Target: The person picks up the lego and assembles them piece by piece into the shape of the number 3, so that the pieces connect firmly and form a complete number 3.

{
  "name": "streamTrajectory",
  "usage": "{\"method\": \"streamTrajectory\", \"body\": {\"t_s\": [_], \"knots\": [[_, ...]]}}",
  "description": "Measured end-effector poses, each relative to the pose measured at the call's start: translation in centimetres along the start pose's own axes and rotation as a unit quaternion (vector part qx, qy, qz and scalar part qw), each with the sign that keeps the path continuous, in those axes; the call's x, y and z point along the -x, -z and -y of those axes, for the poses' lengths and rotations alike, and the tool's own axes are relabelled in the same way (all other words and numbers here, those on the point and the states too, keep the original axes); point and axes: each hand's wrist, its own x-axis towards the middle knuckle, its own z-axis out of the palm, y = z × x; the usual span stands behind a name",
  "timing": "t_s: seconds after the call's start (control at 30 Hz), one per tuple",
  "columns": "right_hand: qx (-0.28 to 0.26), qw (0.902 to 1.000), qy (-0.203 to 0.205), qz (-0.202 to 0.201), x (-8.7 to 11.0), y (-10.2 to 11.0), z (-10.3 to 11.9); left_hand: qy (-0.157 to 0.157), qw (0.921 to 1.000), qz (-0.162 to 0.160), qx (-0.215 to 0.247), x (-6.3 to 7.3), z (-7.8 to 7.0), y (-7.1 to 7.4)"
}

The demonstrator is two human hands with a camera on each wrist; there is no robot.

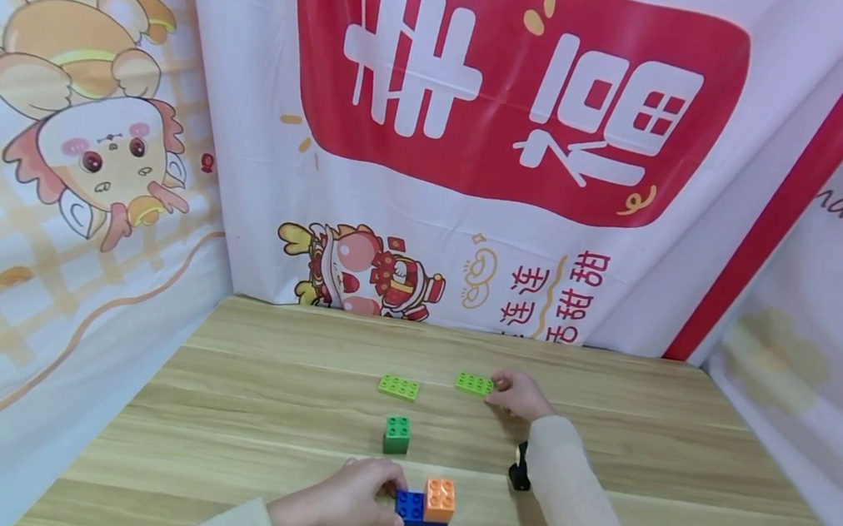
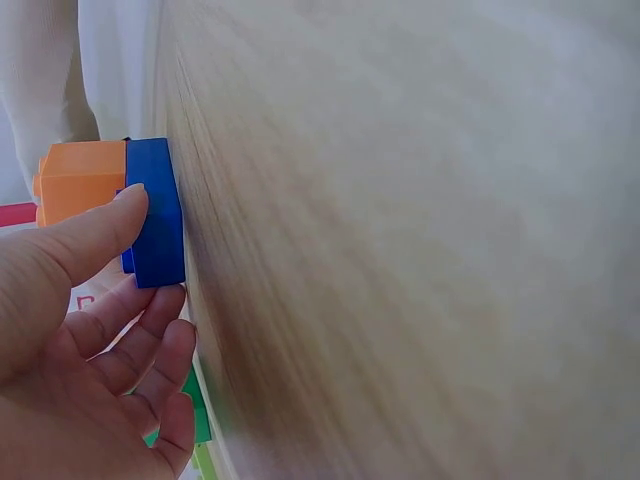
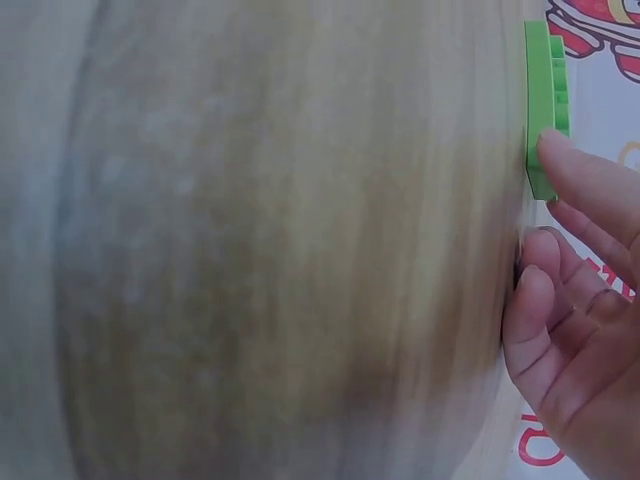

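Note:
Near the front of the table, my left hand [image 1: 348, 497] pinches the left end of a blue toy brick [image 1: 409, 506] between thumb and fingers. An orange brick [image 1: 439, 498] is stacked on the blue one's right half; the left studs show. Farther back, my right hand [image 1: 521, 394] pinches the right end of a flat lime-green brick [image 1: 473, 384], which lies on the table. In the right wrist view the thumb lies against the side of that lime brick [image 3: 541, 100], with the other fingers loosely curled below.
A second lime-green brick [image 1: 399, 388] lies left of the held one. Between it and my left hand stands a dark green brick [image 1: 396, 436]. A small black object [image 1: 520, 477] is partly hidden by my right sleeve. Printed cloths [image 1: 246, 198] enclose the wooden table [image 1: 287, 418].

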Motion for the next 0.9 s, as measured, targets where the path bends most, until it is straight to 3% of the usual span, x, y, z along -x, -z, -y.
{"method": "streamTrajectory", "body": {"t_s": [0.37, 0.67, 0.9], "knots": [[0.008, 0.9999, -0.008, -0.011, -0.35, -0.28, 0.05, -0.004, 1.0, -0.002, 0.004, 0.02, 0.02, -0.01], [0.016, 0.9996, 0.012, -0.019, -0.48, -0.25, -0.49, -0.003, 1.0, -0.004, 0.002, 0.03, -0.05, -0.01], [-0.016, 0.9996, 0.02, -0.016, -0.26, -0.09, -0.73, -0.004, 1.0, -0.003, 0.002, 0.0, 0.07, -0.08]]}}
